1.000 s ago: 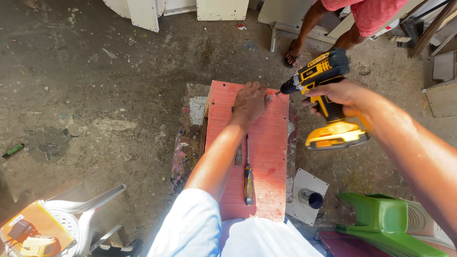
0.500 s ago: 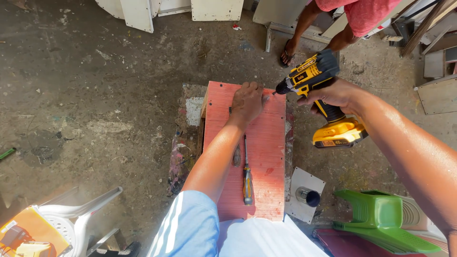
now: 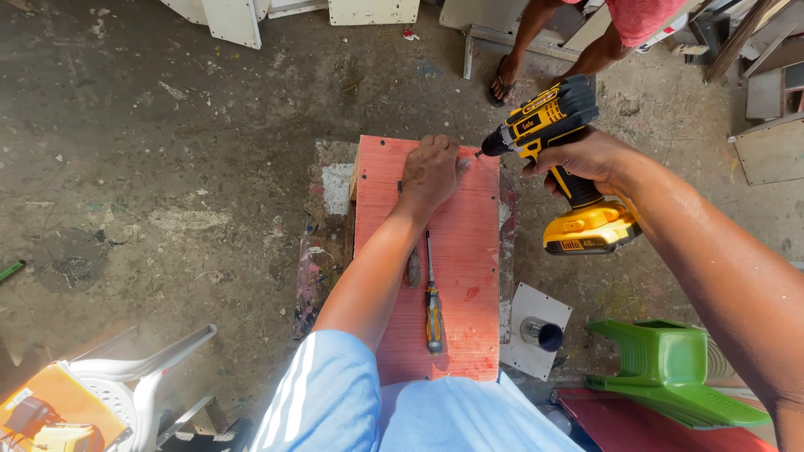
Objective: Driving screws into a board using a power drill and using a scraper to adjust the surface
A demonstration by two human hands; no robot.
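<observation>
Dusty concrete floor (image 3: pixel 167 167) carried one red board (image 3: pixel 469 251); left hand (image 3: pixel 431 172) lay flat near its far edge, beside one screwdriver (image 3: pixel 433 305); right hand (image 3: pixel 586 159) gripped one yellow drill (image 3: pixel 561 159).

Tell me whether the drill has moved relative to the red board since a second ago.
Yes. The yellow drill in the right hand has shifted left, so its bit tip now reaches the red board by the left hand.

Sunlight falls on a dusty, stained concrete floor (image 3: pixel 167 151). White panels (image 3: pixel 234 17) lie along the far edge, a white plastic chair (image 3: pixel 134 377) stands at lower left.
</observation>
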